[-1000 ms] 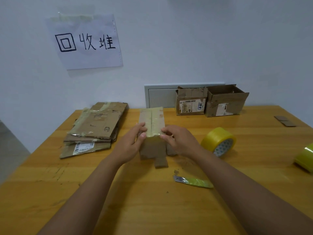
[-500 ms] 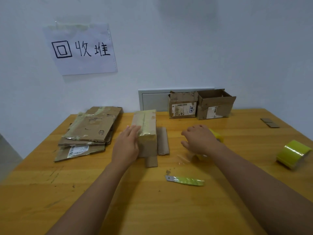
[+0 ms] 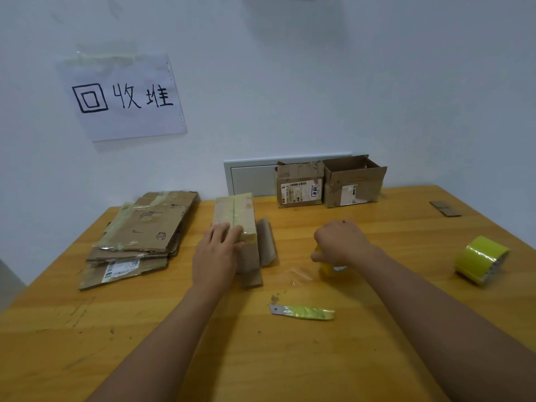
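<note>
Yellow tape roll (image 3: 327,268), mostly hidden under right hand (image 3: 341,242)

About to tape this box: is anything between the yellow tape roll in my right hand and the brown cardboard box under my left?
Nothing separate. Between the yellow tape roll in the right hand and the brown cardboard box under the left hand lies only wooden table and the box's own folded-out flap.

Matt brown cardboard for the box (image 3: 224,211), glossy yellowish tape strip (image 3: 242,211) along its top. Smooth varnished wood for the table (image 3: 145,329), slightly scratched. Glossy yellow plastic on the middle tape roll (image 3: 325,269) and the right tape roll (image 3: 480,258). Dull metal at the blade (image 3: 277,309) tip. Matt white paper for the sign (image 3: 124,120).
</note>
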The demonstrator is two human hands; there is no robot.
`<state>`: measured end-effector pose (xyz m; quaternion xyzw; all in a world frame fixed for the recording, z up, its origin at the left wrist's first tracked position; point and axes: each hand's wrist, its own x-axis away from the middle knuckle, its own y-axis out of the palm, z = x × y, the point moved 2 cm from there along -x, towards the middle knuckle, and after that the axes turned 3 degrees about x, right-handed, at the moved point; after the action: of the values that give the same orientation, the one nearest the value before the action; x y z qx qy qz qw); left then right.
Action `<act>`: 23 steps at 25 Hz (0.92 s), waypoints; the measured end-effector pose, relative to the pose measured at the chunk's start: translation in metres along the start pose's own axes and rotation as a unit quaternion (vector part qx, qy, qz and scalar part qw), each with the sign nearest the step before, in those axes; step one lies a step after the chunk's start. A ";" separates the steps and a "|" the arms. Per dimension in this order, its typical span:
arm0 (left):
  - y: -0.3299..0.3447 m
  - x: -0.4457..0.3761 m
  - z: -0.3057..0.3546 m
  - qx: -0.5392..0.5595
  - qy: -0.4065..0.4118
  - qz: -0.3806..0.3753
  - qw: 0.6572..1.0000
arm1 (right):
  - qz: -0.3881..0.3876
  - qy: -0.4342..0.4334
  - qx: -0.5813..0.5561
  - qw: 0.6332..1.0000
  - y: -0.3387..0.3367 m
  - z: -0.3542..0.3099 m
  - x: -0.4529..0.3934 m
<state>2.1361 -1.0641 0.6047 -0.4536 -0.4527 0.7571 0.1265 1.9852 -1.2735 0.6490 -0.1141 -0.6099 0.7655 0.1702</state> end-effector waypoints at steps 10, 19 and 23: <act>0.008 0.003 0.009 -0.007 -0.068 -0.009 0.998 | 0.063 0.046 -0.291 0.953 -0.033 0.004 0.011; 0.030 0.020 0.063 0.263 -0.012 -0.203 0.943 | 0.055 -0.018 -0.269 0.961 -0.057 -0.006 0.021; 0.046 0.009 0.059 0.255 -0.068 -0.296 0.918 | 0.078 -0.030 -0.240 0.967 -0.056 0.001 0.028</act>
<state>2.0943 -1.1180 0.5728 -0.1984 -0.3654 0.8037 0.4256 1.9661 -1.2518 0.7047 -0.1761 -0.7699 0.6105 0.0591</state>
